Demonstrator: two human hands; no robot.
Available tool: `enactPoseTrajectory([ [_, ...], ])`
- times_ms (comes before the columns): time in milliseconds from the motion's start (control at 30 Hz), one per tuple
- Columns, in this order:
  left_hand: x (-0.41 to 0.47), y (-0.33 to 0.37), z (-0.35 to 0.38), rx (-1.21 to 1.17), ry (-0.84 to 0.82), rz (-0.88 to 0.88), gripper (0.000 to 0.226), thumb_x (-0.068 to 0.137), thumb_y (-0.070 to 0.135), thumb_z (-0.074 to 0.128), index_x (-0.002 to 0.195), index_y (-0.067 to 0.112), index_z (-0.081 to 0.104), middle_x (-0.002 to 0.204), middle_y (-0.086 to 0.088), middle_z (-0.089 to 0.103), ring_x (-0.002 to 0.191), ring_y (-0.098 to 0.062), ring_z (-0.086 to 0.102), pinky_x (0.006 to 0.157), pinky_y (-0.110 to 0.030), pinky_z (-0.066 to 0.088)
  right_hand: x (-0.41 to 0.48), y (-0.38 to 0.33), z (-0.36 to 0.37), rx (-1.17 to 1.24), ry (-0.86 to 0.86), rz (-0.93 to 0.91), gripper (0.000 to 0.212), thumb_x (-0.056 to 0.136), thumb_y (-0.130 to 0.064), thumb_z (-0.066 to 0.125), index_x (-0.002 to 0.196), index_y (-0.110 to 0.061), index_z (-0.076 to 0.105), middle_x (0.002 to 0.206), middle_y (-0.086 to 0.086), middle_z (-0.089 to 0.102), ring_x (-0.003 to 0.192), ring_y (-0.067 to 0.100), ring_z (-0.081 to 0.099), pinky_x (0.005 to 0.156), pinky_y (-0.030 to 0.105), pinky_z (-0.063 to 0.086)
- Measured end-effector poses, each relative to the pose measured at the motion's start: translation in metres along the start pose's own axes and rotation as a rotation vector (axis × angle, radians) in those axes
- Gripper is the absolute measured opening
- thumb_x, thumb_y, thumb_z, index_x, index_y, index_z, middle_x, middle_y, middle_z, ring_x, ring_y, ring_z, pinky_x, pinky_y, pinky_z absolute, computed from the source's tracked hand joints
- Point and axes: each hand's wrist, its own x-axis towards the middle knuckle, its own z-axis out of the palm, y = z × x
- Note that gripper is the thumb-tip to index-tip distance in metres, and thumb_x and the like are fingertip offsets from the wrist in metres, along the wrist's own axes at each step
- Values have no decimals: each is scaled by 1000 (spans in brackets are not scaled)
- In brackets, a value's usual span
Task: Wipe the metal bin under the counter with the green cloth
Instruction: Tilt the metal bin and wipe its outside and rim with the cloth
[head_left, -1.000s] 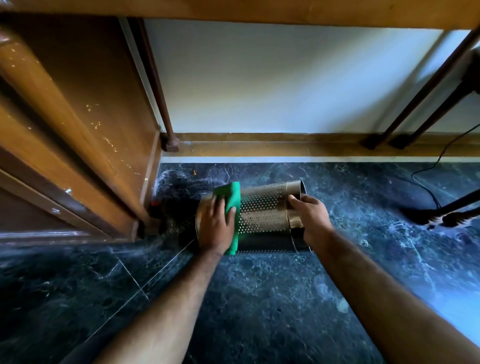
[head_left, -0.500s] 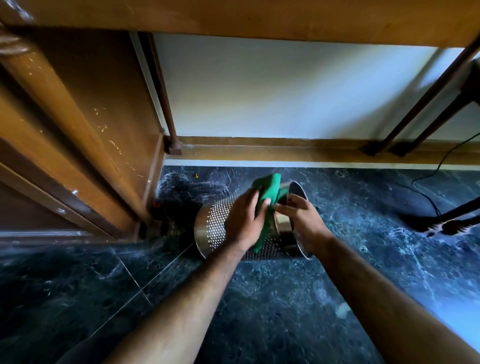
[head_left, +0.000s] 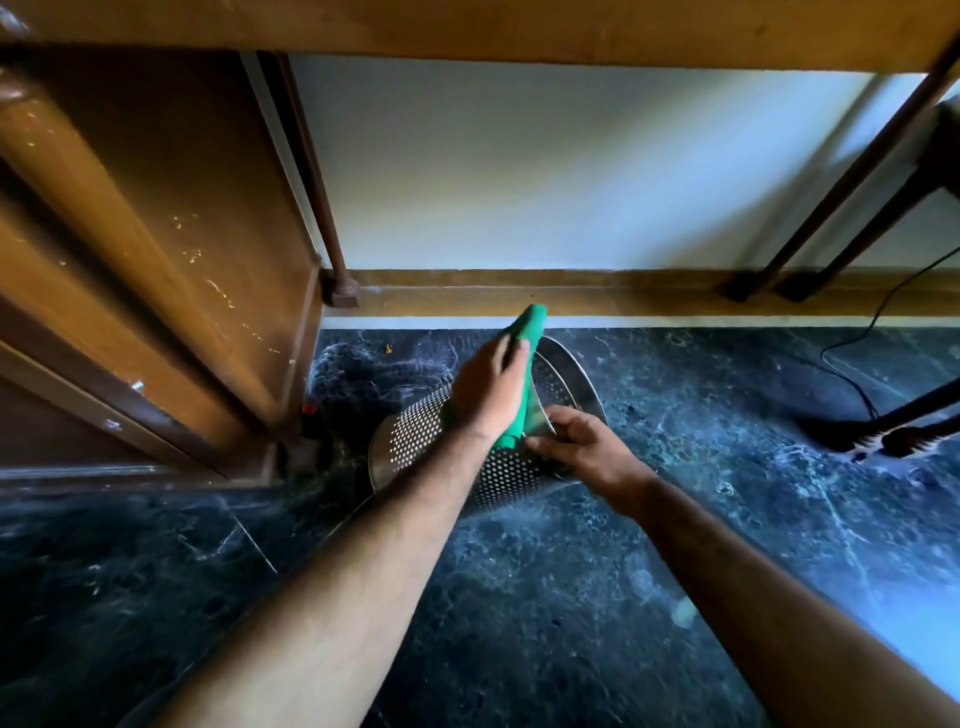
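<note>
A perforated metal bin (head_left: 415, 436) lies tilted on the dark marble floor under the counter, its open mouth turned up and to the right. My left hand (head_left: 485, 392) presses a folded green cloth (head_left: 527, 338) against the bin's upper wall near the rim. My right hand (head_left: 582, 449) grips the bin's rim at its near edge, right next to the cloth. The bin's base points left toward the cabinet.
A brown wooden cabinet (head_left: 156, 260) stands at the left, close to the bin's base. A wooden skirting (head_left: 571, 296) runs along the white wall behind. Dark furniture legs (head_left: 831, 218) and a black cable (head_left: 852, 374) are at the right. The counter's wooden edge (head_left: 467, 26) is overhead.
My left hand slid the cloth along the bin from its base end to the rim. The bin tilted, its mouth rising toward me, and my right hand shifted on the rim.
</note>
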Motion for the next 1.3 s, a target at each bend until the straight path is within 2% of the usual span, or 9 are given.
enactPoseTrajectory([
  [133,-26,-22,3,118,85,204,47,102,50,39,136,24,59,135,-3,65,116,-20,63,95,-39,54,6,-8,-5,14,122,62,21,85,4,66,98,-12,72,93,10,76,78,21,69,67,30,55],
  [333,-46,-99,-12,357,111,-20,50,104,37,44,146,10,51,153,-16,50,140,-32,45,117,-39,34,26,-10,-6,157,531,161,13,89,-21,71,95,-11,76,81,10,76,60,23,69,55,37,57],
  [467,-7,-83,-23,308,24,-246,52,104,49,32,143,23,54,145,-10,59,125,-34,59,105,-40,47,21,-9,10,146,354,60,16,91,-10,68,81,-19,76,75,3,77,63,19,71,55,31,55],
  [533,11,-58,-19,176,-26,-261,52,103,54,31,137,26,59,123,-9,71,100,-30,70,77,-30,57,17,-6,16,95,261,4,13,90,-4,68,86,-14,74,81,4,77,71,17,70,63,28,55],
  [633,15,-22,-11,-44,9,-135,47,99,61,34,114,31,68,75,8,67,57,-9,63,35,-13,39,13,-3,12,-1,137,-10,11,88,2,69,89,-9,72,85,6,77,78,19,69,73,30,56],
  [833,-34,-50,6,13,7,257,49,100,50,42,137,23,59,138,-4,64,121,-18,61,99,-33,51,25,-12,10,146,402,38,11,87,-8,70,96,-4,76,86,13,77,73,26,68,69,35,54],
  [933,-50,-90,5,47,79,106,49,102,37,47,143,11,53,148,-13,54,135,-28,51,113,-38,41,24,-14,6,201,461,97,10,88,-14,70,92,-9,78,86,12,80,70,26,74,61,37,61],
  [1167,8,-87,-20,105,-141,-313,58,101,60,30,142,27,55,118,-5,71,94,-27,68,77,-25,46,6,-4,12,66,239,80,9,91,-12,69,97,-8,74,83,8,79,68,22,73,56,29,55],
  [1300,19,-31,-16,-48,-192,-210,63,91,75,25,135,42,55,105,9,68,70,-7,58,59,-21,39,2,-6,15,-33,104,40,10,92,-8,69,100,-5,73,88,8,78,74,19,72,66,32,60],
])
